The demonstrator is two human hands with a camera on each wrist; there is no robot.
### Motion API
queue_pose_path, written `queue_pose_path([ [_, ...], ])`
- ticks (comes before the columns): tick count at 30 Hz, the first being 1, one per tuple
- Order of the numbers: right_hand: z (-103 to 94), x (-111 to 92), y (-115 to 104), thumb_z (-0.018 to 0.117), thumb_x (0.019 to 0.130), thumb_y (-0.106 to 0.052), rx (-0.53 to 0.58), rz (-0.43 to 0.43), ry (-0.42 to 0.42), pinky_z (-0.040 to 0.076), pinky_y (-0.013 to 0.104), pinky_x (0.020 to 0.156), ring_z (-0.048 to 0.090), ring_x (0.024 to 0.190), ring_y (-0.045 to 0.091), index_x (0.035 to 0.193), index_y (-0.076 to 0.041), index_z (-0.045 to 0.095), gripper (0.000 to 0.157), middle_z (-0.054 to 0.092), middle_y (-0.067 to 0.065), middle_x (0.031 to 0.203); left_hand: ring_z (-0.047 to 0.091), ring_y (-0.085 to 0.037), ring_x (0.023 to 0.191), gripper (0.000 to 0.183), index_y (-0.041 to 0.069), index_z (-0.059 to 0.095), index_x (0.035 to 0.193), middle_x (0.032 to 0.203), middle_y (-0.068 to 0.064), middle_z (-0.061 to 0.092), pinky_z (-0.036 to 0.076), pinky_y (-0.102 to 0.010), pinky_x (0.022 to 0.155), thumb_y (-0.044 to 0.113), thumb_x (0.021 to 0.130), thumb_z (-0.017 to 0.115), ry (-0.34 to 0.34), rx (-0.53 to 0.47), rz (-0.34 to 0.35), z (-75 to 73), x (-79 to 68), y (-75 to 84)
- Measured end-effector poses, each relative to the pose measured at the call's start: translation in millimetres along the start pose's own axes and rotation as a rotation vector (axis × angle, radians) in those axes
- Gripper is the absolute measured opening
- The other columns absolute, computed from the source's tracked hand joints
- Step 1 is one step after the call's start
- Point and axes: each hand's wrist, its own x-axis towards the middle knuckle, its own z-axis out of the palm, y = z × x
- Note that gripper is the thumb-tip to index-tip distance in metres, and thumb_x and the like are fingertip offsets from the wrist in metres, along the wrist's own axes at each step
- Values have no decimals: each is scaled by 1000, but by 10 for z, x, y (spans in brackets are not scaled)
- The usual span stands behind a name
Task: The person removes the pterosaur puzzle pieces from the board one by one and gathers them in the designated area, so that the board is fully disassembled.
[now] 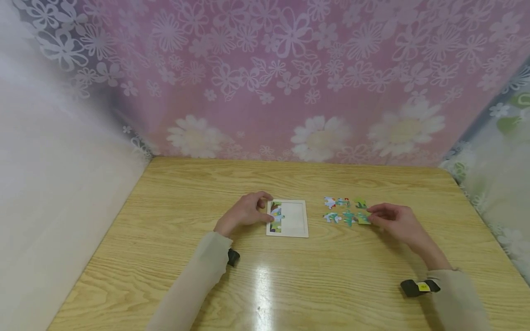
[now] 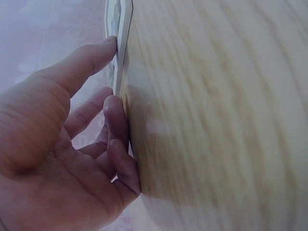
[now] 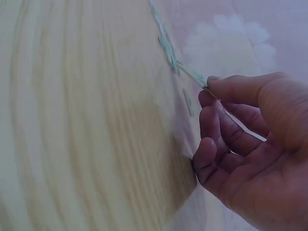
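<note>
A flat puzzle tray (image 1: 295, 219) with a pale frame lies on the wooden table, picture pieces (image 1: 275, 225) fitted along its left side. My left hand (image 1: 246, 209) holds the tray's left edge. In the left wrist view, the thumb (image 2: 103, 53) rests on its face and the other fingers bend at its border. To the right, my right hand (image 1: 397, 224) pinches a green jigsaw piece (image 3: 194, 75) between thumb and finger; the right wrist view shows it tilted, partly raised from the table. Several loose pieces (image 1: 348, 217) lie beside it in two rows.
The wooden table (image 1: 198, 184) has a patterned pink curtain (image 1: 256, 105) behind it and pale cloth (image 1: 54, 184) on the left. More floral cloth (image 1: 497, 184) hangs on the right. Dark bands (image 1: 411, 288) sit at both wrists.
</note>
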Motion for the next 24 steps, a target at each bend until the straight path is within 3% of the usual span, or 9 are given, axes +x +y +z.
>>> queue_pose_path([
  [9,-17,15,65,67,101,-27,-108,-13,23,52,23,69,63,83,-4,124,-2,69,34,74,18,112,51,-18,90,59,15,57,141,107,-3,56,44,-38,86,27,89,82,-5,-9,-10,4,5,-6],
  [18,17,35,26,67,101,-30,-184,-41,87,50,23,69,59,83,-5,126,-6,69,34,73,17,114,52,-19,91,60,16,56,142,108,-3,56,44,-38,86,28,88,82,-5,-8,-15,8,6,-2],
  [24,95,105,-135,65,102,-30,-206,-91,104,53,26,69,68,90,16,126,-6,69,34,72,16,111,51,-18,90,61,15,56,142,108,-3,56,44,-37,86,28,88,83,-5,-6,-15,3,11,-10],
])
